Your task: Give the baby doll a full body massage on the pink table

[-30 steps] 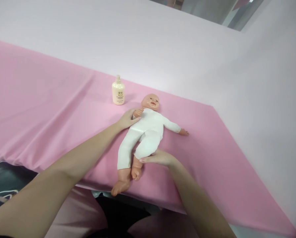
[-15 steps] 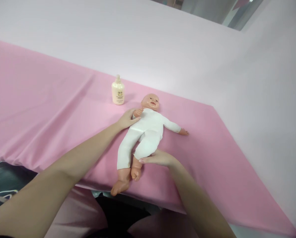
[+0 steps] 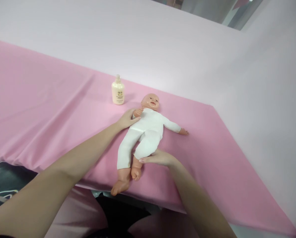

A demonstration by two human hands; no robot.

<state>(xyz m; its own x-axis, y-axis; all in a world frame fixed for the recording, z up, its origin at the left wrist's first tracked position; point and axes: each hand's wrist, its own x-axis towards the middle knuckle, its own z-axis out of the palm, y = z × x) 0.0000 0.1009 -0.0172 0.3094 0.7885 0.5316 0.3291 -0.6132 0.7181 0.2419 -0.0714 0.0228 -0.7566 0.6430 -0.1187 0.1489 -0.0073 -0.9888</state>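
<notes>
A baby doll [image 3: 149, 120] in a white body suit lies on its back, its head away from me and its bare feet near the table's front edge. My left hand [image 3: 127, 119] is wrapped round the doll's arm and side at the left, with the thumb on the chest; its other fingers are hidden. Around the lower part of the doll's bent leg, my right hand [image 3: 161, 158] is closed, thumb on top at the trouser cuff and fingers behind the leg. The doll's other arm stretches out to the right.
A cream pump bottle [image 3: 118, 93] stands upright left of the doll's head. Pink cloth [image 3: 51, 99] covers the table, with folds at the left. A white wall [image 3: 100, 39] rises behind. Cables [image 3: 4, 195] show beneath the table at lower left.
</notes>
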